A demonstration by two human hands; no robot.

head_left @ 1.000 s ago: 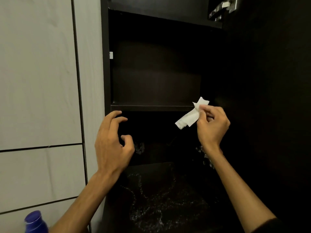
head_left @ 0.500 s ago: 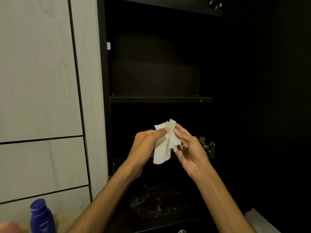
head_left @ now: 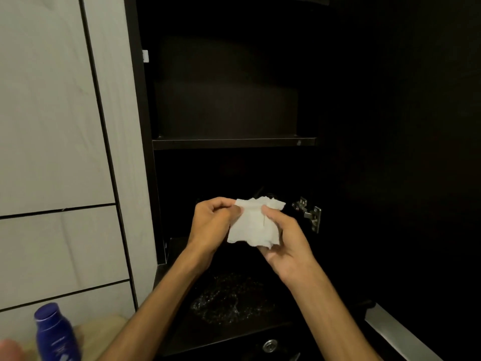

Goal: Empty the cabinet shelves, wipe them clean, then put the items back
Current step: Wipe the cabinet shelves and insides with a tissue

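A white paper tissue (head_left: 253,225) is spread between both hands in front of the dark open cabinet. My left hand (head_left: 212,225) pinches its upper left edge, and my right hand (head_left: 285,241) grips its right side and underside. The upper shelf (head_left: 231,142) of the cabinet is bare and dark. Below my hands, the lower shelf surface (head_left: 234,300) shows scattered wet droplets. A dark blue bottle (head_left: 56,334) stands at the bottom left, outside the cabinet.
Pale wood-grain panels (head_left: 52,126) fill the wall to the left of the cabinet. A metal door hinge (head_left: 309,213) sits on the cabinet's right side, near my right hand. A round metal fitting (head_left: 270,345) shows at the bottom edge.
My hands came down from the upper shelf edge and met lower, in front of the cabinet. The tissue, held crumpled by my right hand alone, is now opened out between both hands.
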